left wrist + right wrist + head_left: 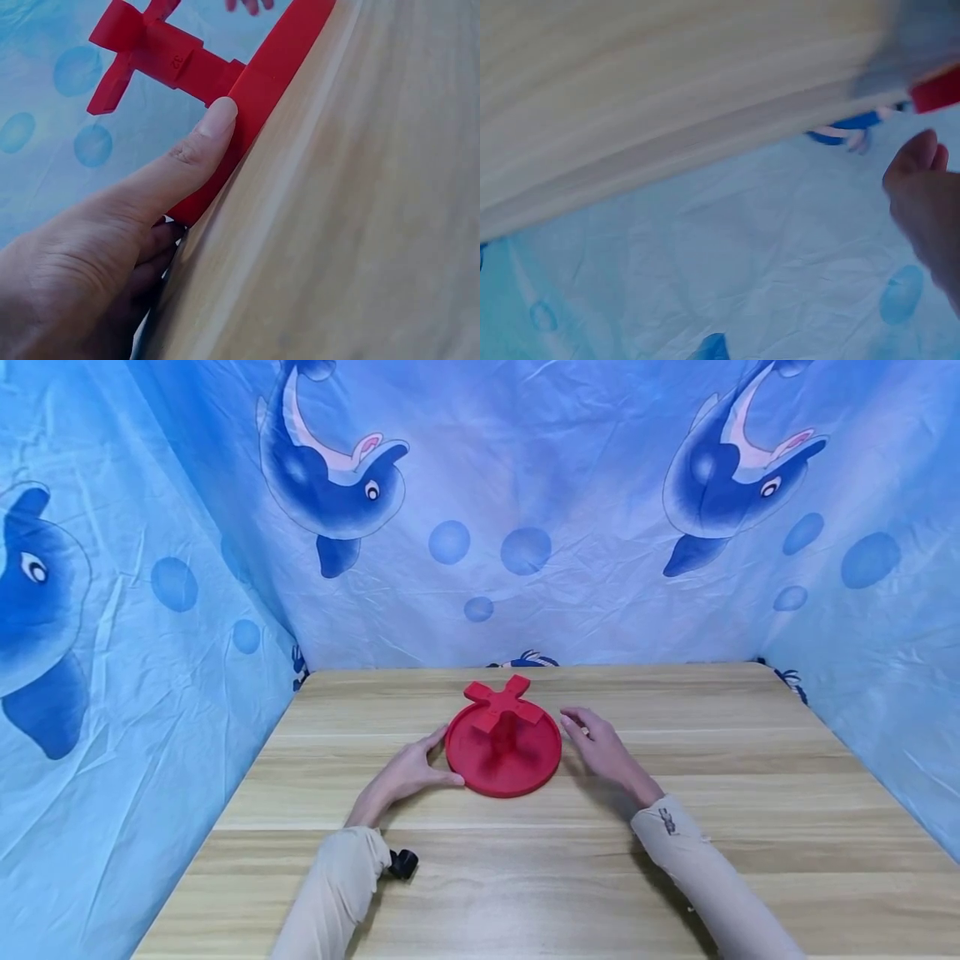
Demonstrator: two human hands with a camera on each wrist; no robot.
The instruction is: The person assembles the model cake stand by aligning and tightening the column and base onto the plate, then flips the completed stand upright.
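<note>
A round red tray-like base (pixel 537 758) with a raised rim rests on the table. From its middle rises a red post (pixel 503 739) topped by a flat four-armed cross (pixel 504 700). My left hand (pixel 405 772) grips the base's left edge, thumb at the near side and fingers round the far side. In the left wrist view the thumb (pixel 214 124) lies against the red rim (pixel 279 64), and the post bears a marking like "32". My right hand (pixel 596 747) hovers just off the right rim, fingers loosely bent, holding nothing.
The wood-grain table (pixel 525 877) runs back to a blue dolphin-print cloth (pixel 487 468) that hangs behind and along both sides. A small black device (pixel 403 864) sits at my left sleeve. Dark tufted bits of cloth (pixel 528 658) show at the table's back edge.
</note>
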